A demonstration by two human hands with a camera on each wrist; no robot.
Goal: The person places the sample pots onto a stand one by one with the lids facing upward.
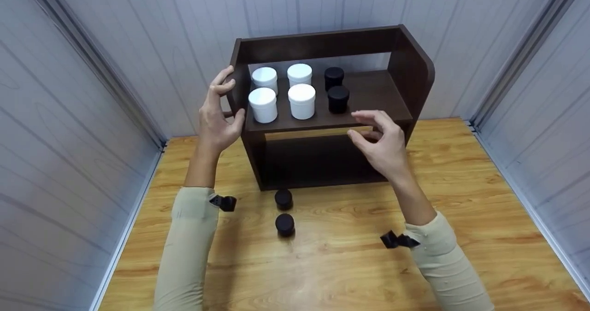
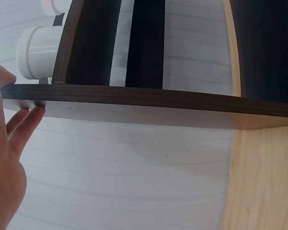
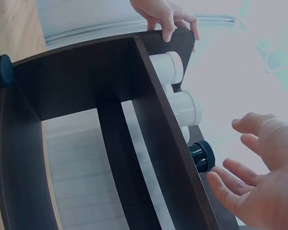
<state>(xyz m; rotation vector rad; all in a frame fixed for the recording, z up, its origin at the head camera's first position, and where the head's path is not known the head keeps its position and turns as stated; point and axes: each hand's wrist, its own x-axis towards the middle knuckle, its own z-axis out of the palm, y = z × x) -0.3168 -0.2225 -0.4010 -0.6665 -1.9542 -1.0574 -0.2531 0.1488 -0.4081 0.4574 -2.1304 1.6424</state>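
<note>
My left hand holds the left side panel of a dark brown two-tier shelf, thumb at the inner front edge and fingers against the outer face. Close before the upper board, my right hand is curved with nothing in its grasp, to the right of the front black jar. Another black jar stands behind that one. To their left are several white lidded jars, in two columns, among them a front white jar and a leftmost front white jar.
Two more black jars stand on the wood-grain table, one close to the shelf's front and one nearer me. Pale panelled walls enclose the left, back and right. A small black camera is strapped at each wrist.
</note>
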